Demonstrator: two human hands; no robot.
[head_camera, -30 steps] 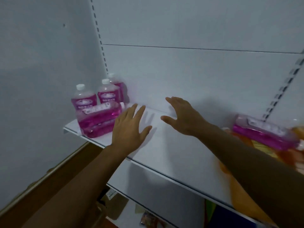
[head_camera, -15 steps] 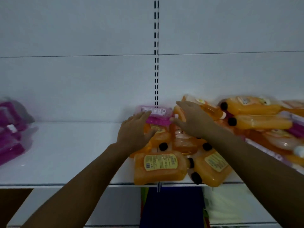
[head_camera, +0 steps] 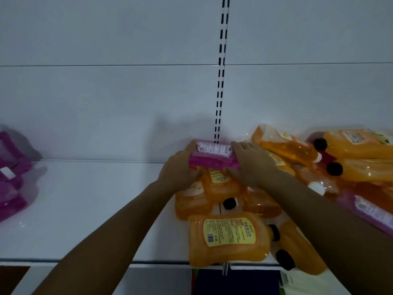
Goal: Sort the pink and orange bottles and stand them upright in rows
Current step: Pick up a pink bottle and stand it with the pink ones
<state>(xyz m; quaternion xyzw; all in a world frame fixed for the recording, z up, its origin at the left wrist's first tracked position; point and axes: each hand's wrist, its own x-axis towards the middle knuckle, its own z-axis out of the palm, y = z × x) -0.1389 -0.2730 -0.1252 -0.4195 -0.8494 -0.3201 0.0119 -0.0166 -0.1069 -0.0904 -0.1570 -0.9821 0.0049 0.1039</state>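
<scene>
Here, white shelf, white back panel

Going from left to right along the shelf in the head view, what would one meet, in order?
Pink bottles at the left edge → bare white shelf → left hand → pink bottle held between both hands → right hand → pile of orange bottles lying on their sides.

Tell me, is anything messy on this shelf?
Yes. The orange bottles lie toppled in a heap instead of standing. One pink bottle sits among them, gripped by the left hand and right hand.
</scene>
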